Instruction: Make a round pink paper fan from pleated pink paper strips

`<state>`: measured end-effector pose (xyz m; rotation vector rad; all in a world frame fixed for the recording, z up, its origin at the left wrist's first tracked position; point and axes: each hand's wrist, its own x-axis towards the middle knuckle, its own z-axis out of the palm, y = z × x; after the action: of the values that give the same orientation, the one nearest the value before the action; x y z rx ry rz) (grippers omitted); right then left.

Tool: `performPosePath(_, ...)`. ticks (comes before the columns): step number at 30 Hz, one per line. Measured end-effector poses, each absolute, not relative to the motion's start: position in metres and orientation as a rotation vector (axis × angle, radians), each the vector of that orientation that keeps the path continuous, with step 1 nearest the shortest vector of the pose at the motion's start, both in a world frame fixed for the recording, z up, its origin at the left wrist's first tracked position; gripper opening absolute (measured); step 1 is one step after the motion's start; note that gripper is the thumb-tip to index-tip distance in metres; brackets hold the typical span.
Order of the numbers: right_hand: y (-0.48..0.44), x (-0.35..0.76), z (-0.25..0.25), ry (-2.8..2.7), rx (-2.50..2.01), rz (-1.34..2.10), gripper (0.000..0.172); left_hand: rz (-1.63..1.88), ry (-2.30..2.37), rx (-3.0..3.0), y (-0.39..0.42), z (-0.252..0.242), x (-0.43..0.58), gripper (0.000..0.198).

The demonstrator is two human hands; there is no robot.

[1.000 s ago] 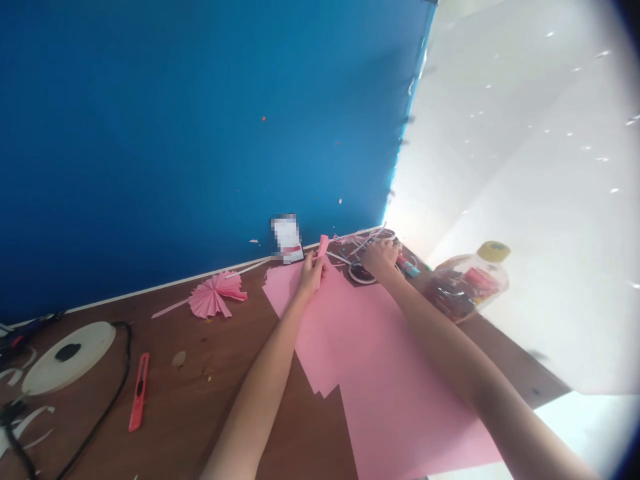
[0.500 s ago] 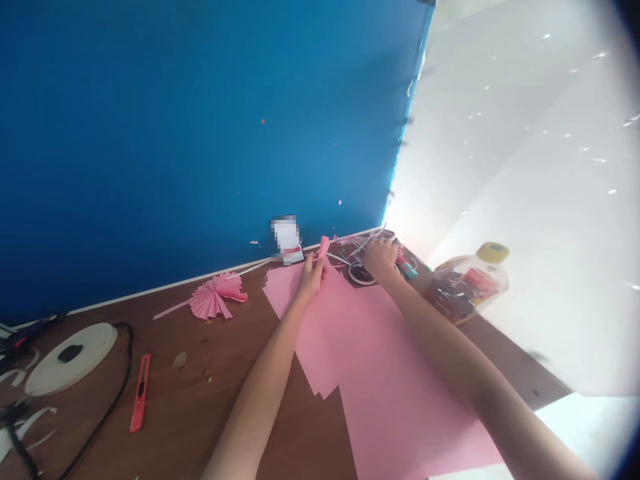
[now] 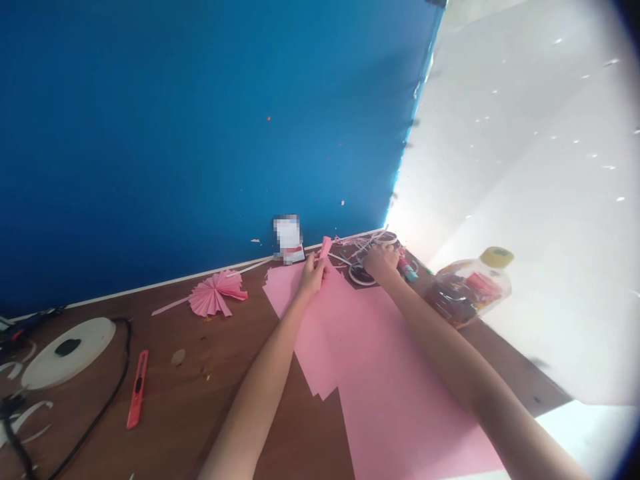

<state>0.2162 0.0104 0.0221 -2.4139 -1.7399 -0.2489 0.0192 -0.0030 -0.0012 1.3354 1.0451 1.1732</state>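
Observation:
My left hand (image 3: 311, 277) is closed around a narrow pleated strip of pink paper (image 3: 326, 247), which sticks up past the fingers. Under that hand lie several pink paper sheets (image 3: 340, 333), overlapping on the brown table. My right hand (image 3: 383, 261) is down in a cluster of tape rolls (image 3: 361, 274) and thin paper scraps (image 3: 345, 241) by the wall. Its fingers are curled, and whatever is in them is hidden. Just right of it lies a pink-and-teal tube-like item (image 3: 409, 268). A fanned pink paper rosette (image 3: 216, 293) rests to the left.
A red box cutter (image 3: 137, 389) lies on the left of the table (image 3: 175, 440), near a black cable (image 3: 113, 400) and a round whitish lid-like disc (image 3: 70, 353). A phone (image 3: 289, 239) leans on the blue wall. A clear yellow-capped container (image 3: 473, 287) stands at right.
The view has shifted slightly. My left hand keeps the folded paper in the same place, and my right hand stays among the tape rolls with hardly any movement.

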Motion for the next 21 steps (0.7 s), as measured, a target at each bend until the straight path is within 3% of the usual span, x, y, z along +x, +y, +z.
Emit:
performPosePath(12, 0.010, 0.218, 0.035, -1.676, -2.177, -0.277, 0.035, 1.170, 1.034, 1.347, 0.000, -0.007, 0.019, 0.030)
performPosePath(21, 0.007, 0.198, 0.051, -1.574, -1.710, 0.129, 0.036, 1.183, 1.056, 1.305, -0.003, -0.002, 0.019, 0.034)
